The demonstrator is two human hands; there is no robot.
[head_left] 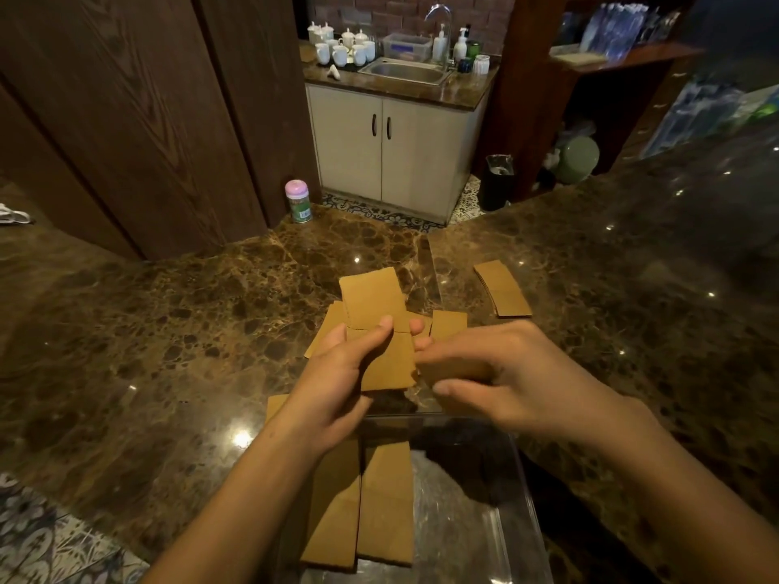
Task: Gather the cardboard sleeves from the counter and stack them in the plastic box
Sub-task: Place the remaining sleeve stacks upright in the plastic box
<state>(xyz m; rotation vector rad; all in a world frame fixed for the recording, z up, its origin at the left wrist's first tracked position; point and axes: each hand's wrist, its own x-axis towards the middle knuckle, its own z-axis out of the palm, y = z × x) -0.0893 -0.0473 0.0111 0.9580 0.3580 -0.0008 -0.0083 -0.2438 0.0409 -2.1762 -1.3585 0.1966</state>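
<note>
Cardboard sleeve [390,364] pinched by left hand [337,373], another gripped by right hand [518,373], both just above the plastic box [522,499] at the surface's [168,330] near edge, seemingly to stack.

Left hand [341,373] grips sleeves [388,360], thumb on top; right hand [510,373] pinches another sleeve [455,373] alongside.

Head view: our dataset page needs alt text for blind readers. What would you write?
A person's left hand grips a few cardboard sleeves while the right hand pinches another sleeve, near a clear plastic box that already holds stacked sleeves. More loose sleeves lie on the dark marble counter beyond.
</note>
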